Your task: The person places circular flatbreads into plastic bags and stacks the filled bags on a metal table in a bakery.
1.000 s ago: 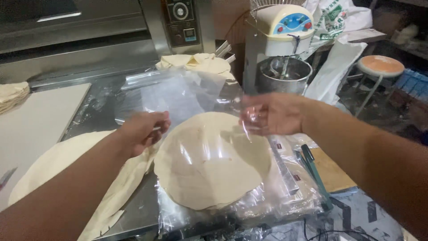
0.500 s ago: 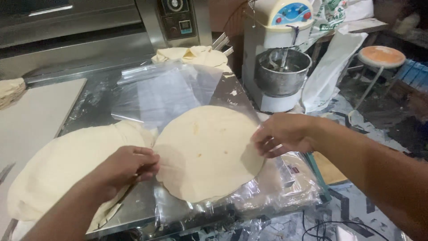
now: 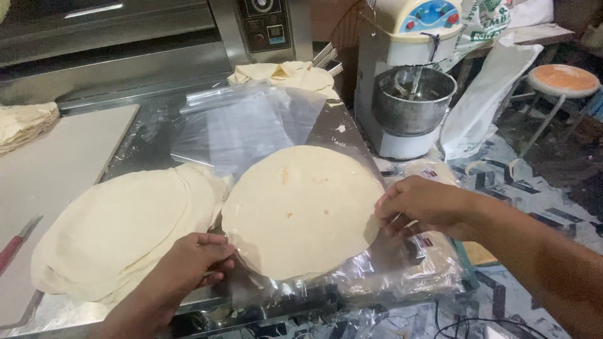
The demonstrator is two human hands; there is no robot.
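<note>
On steel worktop (image 3: 157, 147), near edge: round flatbread (image 3: 301, 210) lies flat between both hands, on clear plastic bags (image 3: 402, 276). Round, so no long axis. Left hand (image 3: 195, 260) at near-left rim, fingers curled, pinching edge. Right hand (image 3: 421, 207) at right rim, fingers bent, gripping edge, possibly plastic too; cannot tell. Both equally close. Flatbread pile (image 3: 119, 226) touching at left; open bag (image 3: 251, 122) beyond; mixer (image 3: 411, 75) far right.

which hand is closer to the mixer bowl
Right. The right hand rests at the right edge of the round flatbread, just below the mixer bowl. The left hand is at the flatbread's lower left edge, much farther away.
</note>
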